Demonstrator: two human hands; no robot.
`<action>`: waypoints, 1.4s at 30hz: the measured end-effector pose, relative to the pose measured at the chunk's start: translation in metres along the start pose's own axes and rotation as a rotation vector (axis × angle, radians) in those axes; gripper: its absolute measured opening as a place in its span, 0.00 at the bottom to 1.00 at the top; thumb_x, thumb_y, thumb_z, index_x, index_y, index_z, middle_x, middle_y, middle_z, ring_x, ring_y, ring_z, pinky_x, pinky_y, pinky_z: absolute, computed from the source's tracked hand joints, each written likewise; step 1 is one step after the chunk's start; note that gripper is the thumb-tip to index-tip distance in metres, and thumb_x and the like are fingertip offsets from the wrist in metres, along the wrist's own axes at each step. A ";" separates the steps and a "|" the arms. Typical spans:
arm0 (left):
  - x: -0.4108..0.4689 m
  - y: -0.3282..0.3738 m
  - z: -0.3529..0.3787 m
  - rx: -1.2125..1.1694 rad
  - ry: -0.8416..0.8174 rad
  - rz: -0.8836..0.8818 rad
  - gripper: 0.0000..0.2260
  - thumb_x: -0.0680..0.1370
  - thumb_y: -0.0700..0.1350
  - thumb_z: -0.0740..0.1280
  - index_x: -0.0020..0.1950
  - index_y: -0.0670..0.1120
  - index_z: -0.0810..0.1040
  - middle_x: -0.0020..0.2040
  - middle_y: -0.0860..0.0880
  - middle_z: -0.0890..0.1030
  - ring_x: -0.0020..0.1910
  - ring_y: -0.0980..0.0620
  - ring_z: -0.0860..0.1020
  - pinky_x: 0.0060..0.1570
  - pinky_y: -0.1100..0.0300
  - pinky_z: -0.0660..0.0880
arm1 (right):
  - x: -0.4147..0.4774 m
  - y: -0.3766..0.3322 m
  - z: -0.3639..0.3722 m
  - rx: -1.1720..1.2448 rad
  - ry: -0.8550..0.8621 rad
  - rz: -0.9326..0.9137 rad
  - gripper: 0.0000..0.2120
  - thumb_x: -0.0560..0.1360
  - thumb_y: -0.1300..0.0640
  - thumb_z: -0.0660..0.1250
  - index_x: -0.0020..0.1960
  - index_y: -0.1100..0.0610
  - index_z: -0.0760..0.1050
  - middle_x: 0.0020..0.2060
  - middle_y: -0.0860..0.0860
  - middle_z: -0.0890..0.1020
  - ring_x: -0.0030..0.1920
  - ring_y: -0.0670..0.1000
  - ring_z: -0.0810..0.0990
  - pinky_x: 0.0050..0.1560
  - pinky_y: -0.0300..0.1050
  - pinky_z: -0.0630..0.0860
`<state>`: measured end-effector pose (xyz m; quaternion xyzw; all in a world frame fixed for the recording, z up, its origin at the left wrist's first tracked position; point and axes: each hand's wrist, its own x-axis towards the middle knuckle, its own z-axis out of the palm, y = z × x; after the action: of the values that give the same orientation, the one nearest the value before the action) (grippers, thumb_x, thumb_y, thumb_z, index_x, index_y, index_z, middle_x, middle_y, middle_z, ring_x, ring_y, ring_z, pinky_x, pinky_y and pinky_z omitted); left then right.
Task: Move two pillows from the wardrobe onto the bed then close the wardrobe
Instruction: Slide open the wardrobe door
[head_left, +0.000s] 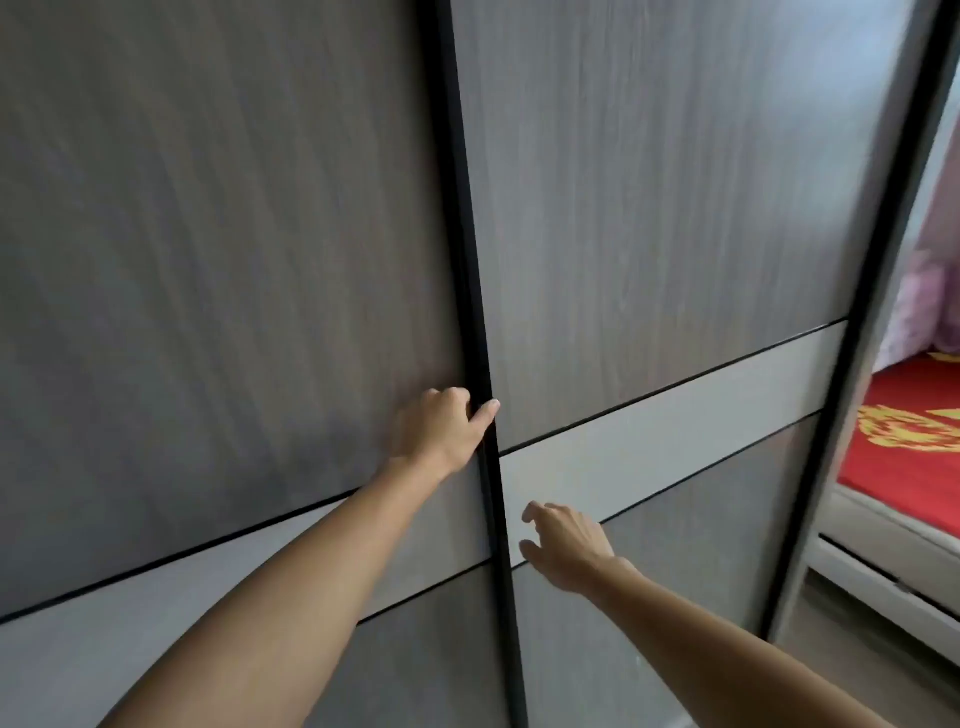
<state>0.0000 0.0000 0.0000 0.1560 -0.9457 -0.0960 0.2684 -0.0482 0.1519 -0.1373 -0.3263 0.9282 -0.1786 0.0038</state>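
Note:
The wardrobe fills the view with two grey wood-grain sliding doors, a left door and a right door. A black vertical edge strip runs between them. My left hand grips that black edge, fingers curled round it and thumb on the front. My right hand hovers just right of the strip, fingers spread, holding nothing, over the pale band of the right door. The wardrobe's inside is hidden and no pillow shows there. The bed with a red patterned cover lies at the far right.
A pink pillow or cushion rests at the head of the bed. The bed's pale frame and a strip of wooden floor show at the lower right, past the wardrobe's dark side post.

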 end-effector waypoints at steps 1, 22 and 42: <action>0.002 0.003 0.003 0.025 0.038 -0.027 0.25 0.74 0.64 0.61 0.28 0.45 0.65 0.30 0.45 0.77 0.33 0.40 0.76 0.32 0.55 0.69 | 0.007 0.001 0.004 0.021 -0.015 -0.024 0.17 0.76 0.50 0.62 0.63 0.53 0.71 0.57 0.52 0.80 0.52 0.57 0.79 0.45 0.47 0.73; -0.035 -0.040 -0.011 0.117 0.238 -0.047 0.25 0.75 0.60 0.63 0.27 0.46 0.62 0.23 0.46 0.71 0.25 0.41 0.69 0.27 0.58 0.61 | 0.010 -0.044 0.053 -0.027 -0.041 -0.338 0.09 0.78 0.53 0.58 0.50 0.59 0.71 0.48 0.57 0.81 0.44 0.62 0.78 0.42 0.51 0.73; -0.147 -0.198 -0.138 0.286 0.197 -0.116 0.19 0.75 0.49 0.65 0.26 0.45 0.67 0.26 0.41 0.77 0.26 0.39 0.73 0.28 0.58 0.65 | -0.040 -0.131 0.071 -0.057 0.029 -0.029 0.22 0.75 0.53 0.62 0.68 0.53 0.66 0.60 0.55 0.76 0.59 0.58 0.76 0.52 0.50 0.73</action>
<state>0.2414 -0.1474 -0.0075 0.2555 -0.9083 0.0400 0.3289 0.0719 0.0579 -0.1646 -0.3369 0.9281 -0.1568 -0.0216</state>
